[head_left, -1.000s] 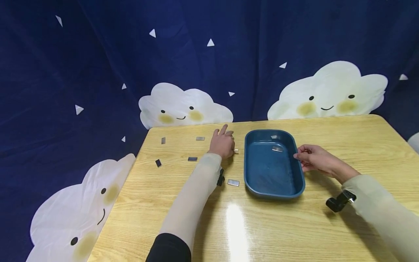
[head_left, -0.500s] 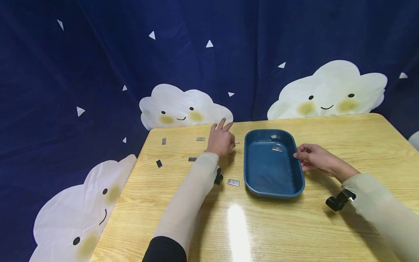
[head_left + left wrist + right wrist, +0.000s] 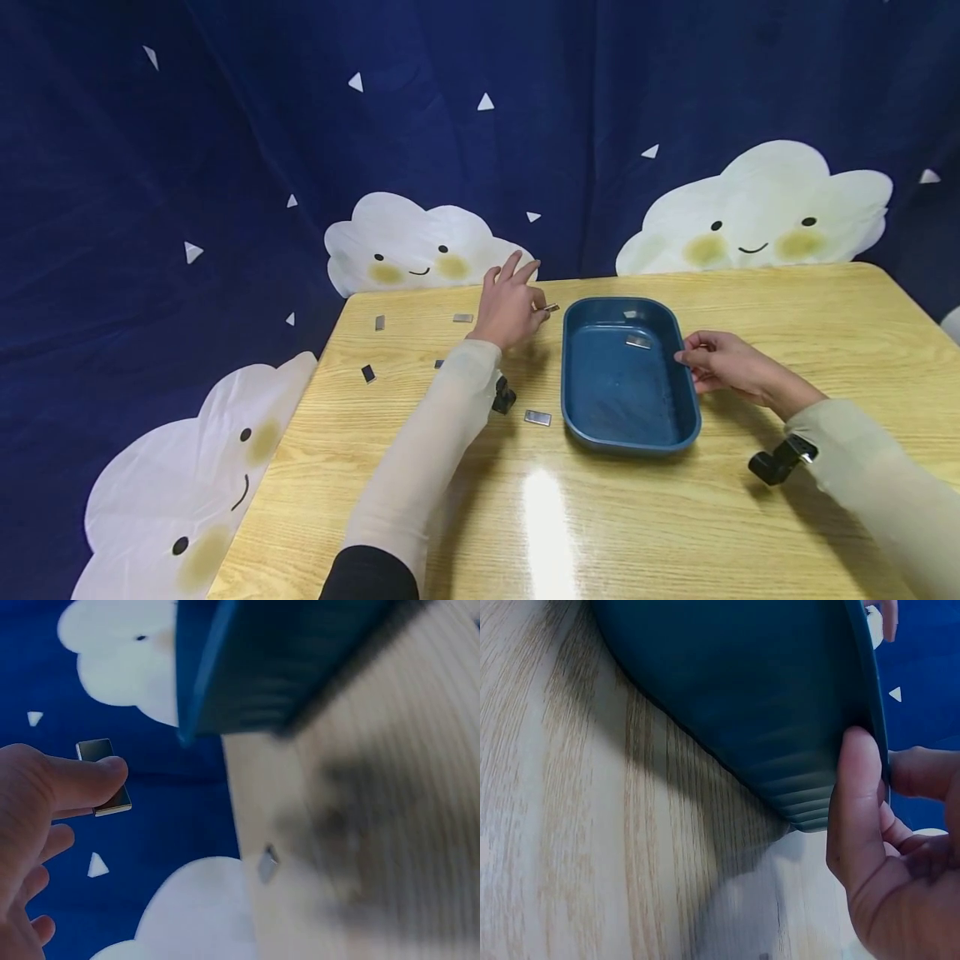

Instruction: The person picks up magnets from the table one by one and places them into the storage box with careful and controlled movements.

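Note:
In the head view my left hand (image 3: pixel 510 308) is above the table, just left of the blue tray (image 3: pixel 618 396). It pinches a small shiny rectangular metal piece (image 3: pixel 552 307) between thumb and index finger, the other fingers spread. The left wrist view shows that metal piece (image 3: pixel 92 750) partly covered by the thumb. My right hand (image 3: pixel 723 367) grips the tray's right rim. In the right wrist view the thumb presses the outside of the tray wall (image 3: pixel 742 697), with fingers over the other side. One metal piece (image 3: pixel 638 342) lies inside the tray, toward its far end.
Several similar pieces lie on the wooden table (image 3: pixel 480 517) left of the tray. The nearest piece (image 3: pixel 537 417) is beside the tray's left wall; a dark piece (image 3: pixel 368 373) lies near the table's left edge. A blue cloud-patterned curtain (image 3: pixel 420 125) hangs behind the table.
My left hand has moved away from me and up, lifting the pinched metal piece from beside the tray. The right hand and the tray have stayed in place.

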`<state>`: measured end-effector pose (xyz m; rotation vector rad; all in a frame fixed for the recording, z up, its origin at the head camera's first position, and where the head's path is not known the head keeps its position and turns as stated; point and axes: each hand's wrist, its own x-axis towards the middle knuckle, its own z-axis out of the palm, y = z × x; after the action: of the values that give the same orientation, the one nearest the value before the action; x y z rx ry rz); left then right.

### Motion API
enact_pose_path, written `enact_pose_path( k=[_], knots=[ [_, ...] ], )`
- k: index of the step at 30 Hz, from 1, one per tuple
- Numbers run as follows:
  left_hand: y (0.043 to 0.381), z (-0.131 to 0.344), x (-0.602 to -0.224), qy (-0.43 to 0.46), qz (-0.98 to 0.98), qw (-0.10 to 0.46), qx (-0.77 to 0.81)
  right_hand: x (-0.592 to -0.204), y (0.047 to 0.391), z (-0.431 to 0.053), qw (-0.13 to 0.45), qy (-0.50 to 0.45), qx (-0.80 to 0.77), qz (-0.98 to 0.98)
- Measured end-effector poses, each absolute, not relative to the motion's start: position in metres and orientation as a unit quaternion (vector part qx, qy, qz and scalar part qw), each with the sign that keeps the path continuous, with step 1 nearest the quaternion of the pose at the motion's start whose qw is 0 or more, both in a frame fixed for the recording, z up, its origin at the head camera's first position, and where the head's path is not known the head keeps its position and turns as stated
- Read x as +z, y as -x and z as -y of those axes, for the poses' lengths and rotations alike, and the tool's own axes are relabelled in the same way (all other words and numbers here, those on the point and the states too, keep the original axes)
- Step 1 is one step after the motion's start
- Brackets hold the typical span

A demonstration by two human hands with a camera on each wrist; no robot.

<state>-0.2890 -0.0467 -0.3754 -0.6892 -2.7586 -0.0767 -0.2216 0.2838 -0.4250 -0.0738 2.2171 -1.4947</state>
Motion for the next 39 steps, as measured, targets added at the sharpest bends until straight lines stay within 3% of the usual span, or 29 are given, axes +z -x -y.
enact_pose_path(
  k=[16, 39],
  knots=[
    [0.281, 0.030, -0.352, 0.228, 0.957, 0.165, -0.072, -0.426, 0.223, -0.286, 0.229, 0.027, -0.541, -0.809],
    [0.268, -0.015, -0.339, 0.231, 0.958, 0.139, -0.097, -0.428, 0.221, -0.286, 0.223, 0.030, -0.546, -0.807]
  ],
)
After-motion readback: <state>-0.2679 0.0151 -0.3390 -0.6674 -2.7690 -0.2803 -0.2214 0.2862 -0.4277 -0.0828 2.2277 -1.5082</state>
